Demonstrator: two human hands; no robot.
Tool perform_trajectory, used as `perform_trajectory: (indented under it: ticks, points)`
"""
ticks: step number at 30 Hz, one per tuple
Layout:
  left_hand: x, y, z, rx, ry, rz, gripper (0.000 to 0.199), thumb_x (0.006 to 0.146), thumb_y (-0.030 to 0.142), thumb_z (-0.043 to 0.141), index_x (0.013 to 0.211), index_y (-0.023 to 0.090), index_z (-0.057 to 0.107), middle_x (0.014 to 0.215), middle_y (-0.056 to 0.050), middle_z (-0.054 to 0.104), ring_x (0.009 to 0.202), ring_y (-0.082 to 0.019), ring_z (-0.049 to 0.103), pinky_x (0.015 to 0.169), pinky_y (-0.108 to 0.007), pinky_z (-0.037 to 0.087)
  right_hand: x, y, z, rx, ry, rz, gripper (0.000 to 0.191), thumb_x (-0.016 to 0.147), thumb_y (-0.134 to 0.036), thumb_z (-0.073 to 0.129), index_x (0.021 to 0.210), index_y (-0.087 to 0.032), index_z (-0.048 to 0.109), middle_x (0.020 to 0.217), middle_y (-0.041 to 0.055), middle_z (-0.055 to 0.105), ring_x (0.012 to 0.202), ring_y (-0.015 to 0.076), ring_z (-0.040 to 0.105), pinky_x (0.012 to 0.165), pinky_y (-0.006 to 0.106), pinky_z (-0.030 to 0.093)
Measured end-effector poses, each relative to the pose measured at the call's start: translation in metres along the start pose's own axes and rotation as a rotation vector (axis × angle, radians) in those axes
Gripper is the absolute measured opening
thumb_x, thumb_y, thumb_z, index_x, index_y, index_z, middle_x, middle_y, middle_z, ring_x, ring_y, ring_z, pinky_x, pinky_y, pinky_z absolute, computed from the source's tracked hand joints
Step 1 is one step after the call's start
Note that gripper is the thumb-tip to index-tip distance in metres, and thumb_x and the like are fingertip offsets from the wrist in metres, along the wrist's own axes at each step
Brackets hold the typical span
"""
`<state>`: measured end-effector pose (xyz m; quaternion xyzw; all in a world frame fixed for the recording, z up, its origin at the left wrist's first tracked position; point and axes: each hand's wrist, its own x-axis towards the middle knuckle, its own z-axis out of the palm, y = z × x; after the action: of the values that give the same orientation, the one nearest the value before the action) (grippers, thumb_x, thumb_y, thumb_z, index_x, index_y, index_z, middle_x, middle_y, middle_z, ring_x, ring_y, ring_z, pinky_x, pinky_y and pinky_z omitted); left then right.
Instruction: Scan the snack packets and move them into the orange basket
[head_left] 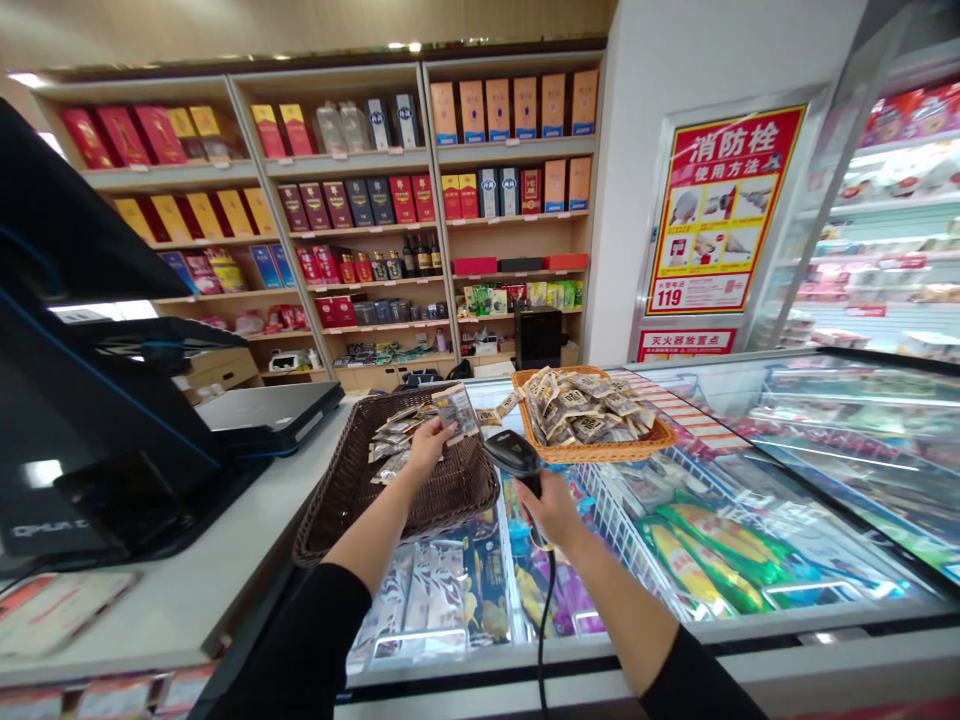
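My left hand (430,447) pinches a small snack packet (456,410) by its edge, above the dark brown wicker basket (330,510). Several similar packets (394,440) lie inside that basket. In my right hand (551,508) is a black barcode scanner (514,455), its head turned toward the packet and its cable (546,620) hanging down in front. Behind the scanner, an orange wicker basket (600,453) holds a heap of packets (581,405). A couple of packets (499,408) lie at its left rim.
Both baskets rest on a glass-topped freezer (750,420) full of frozen goods. On the left counter (187,590) stand a black checkout machine (97,400) and a flat scale (262,410). Shelves of boxed goods (360,200) line the back wall.
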<state>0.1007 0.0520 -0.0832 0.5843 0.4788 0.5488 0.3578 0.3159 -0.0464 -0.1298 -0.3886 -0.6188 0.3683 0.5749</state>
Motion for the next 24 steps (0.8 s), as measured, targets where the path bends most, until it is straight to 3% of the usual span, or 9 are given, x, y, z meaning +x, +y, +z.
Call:
perform_trajectory:
  ticks: [4,18,21,24]
  points:
    - [0.002,-0.005,0.001,-0.022,-0.026,-0.004,0.065,0.051,0.065,0.072,0.089,0.013,0.067,0.088,-0.006,0.072,0.082,-0.022,0.063,0.072,-0.029,0.046,0.0,-0.001,0.0,0.008,-0.011,0.009,0.022,0.075,-0.037,0.068,0.064,-0.021,0.059,0.038,-0.0028,0.053,0.033,0.0154,0.048,0.04,0.025,0.034]
    - [0.003,-0.008,0.0,-0.008,-0.027,0.02,0.058,0.055,0.063,0.071,0.085,0.014,0.068,0.082,-0.004,0.071,0.077,-0.02,0.062,0.071,-0.029,0.047,0.0,0.002,0.005,-0.014,-0.008,0.005,0.03,0.08,-0.044,0.06,0.063,-0.021,0.055,0.039,-0.0036,0.05,0.031,0.0137,0.046,0.036,0.024,0.035]
    - [0.004,-0.008,-0.002,0.021,-0.017,0.027,0.05,0.061,0.059,0.068,0.082,0.014,0.067,0.072,-0.002,0.068,0.067,-0.017,0.059,0.062,-0.026,0.045,0.0,-0.001,0.0,0.07,-0.001,0.031,0.032,0.078,-0.047,0.062,0.061,-0.021,0.055,0.039,-0.0026,0.051,0.032,0.0134,0.046,0.038,0.025,0.036]
    - [0.008,0.001,0.002,0.105,0.046,0.007,0.042,0.07,0.058,0.059,0.073,0.016,0.063,0.052,0.003,0.054,0.048,-0.012,0.048,0.049,-0.023,0.035,0.003,0.001,-0.019,0.12,0.055,0.008,0.04,0.081,-0.052,0.057,0.056,-0.02,0.054,0.038,-0.0013,0.051,0.032,0.0125,0.045,0.038,0.025,0.036]
